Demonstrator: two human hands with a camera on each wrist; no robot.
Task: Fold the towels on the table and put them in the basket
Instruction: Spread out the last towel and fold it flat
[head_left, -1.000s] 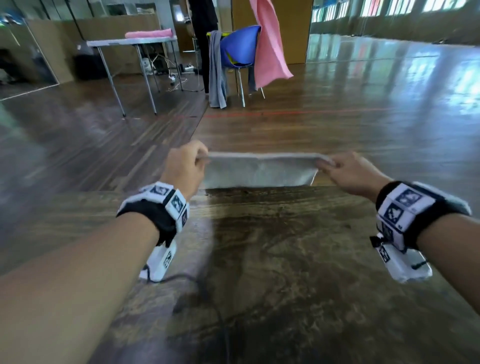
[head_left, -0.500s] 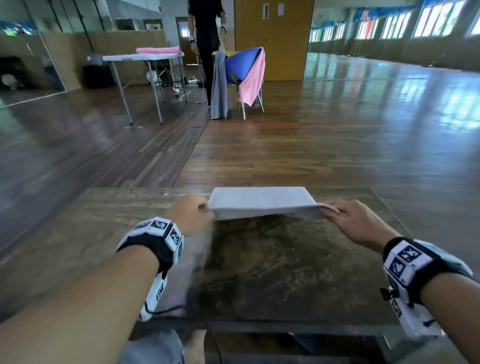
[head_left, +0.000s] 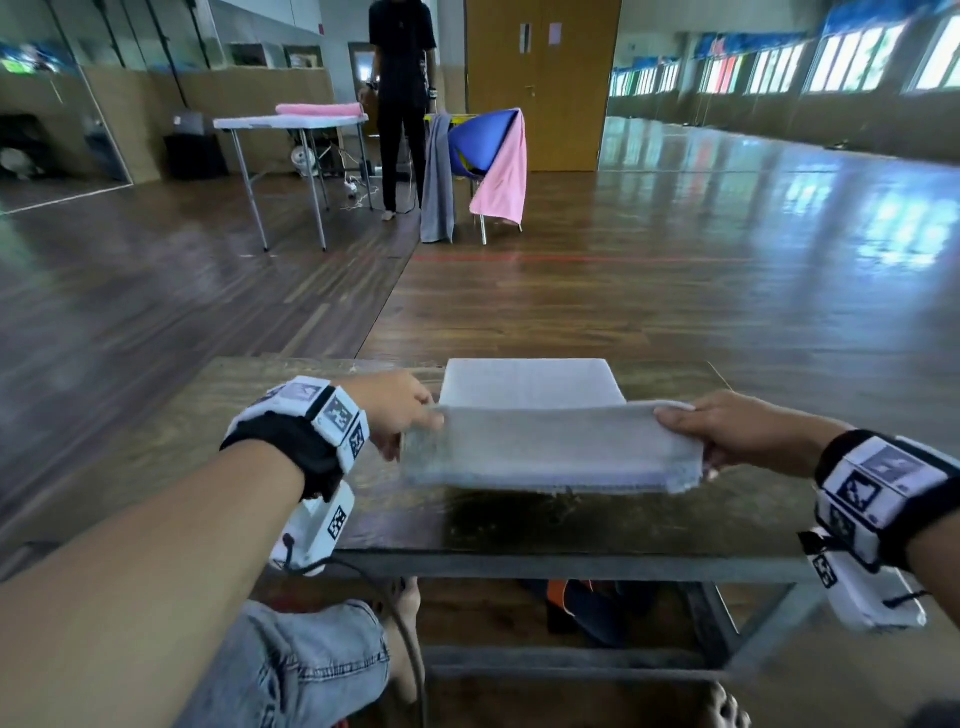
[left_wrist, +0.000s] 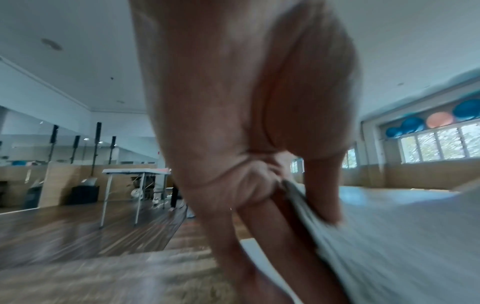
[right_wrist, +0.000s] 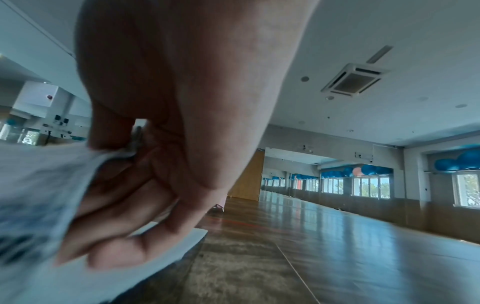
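Note:
A pale grey towel (head_left: 545, 447) stretches between my two hands over the dark wooden table (head_left: 260, 415). Its far part lies flat on the table top, and its near edge is lifted and hangs down toward me. My left hand (head_left: 410, 415) pinches the towel's left corner, thumb on top, as the left wrist view shows with the towel (left_wrist: 389, 246) running off to the right. My right hand (head_left: 675, 423) pinches the right corner; in the right wrist view the towel (right_wrist: 39, 195) sits between thumb and fingers. No basket is in view.
Beyond the table lies open wooden floor. A blue chair (head_left: 488, 140) draped with a pink towel (head_left: 501, 182) and a grey towel (head_left: 436, 182) stands ahead. A person (head_left: 402, 104) stands by a white folding table (head_left: 291, 124) that bears a pink towel.
Both hands drew the towel's held edge back toward me and lifted it, so the far part now lies flat on the table. The head view dropped and pulled back.

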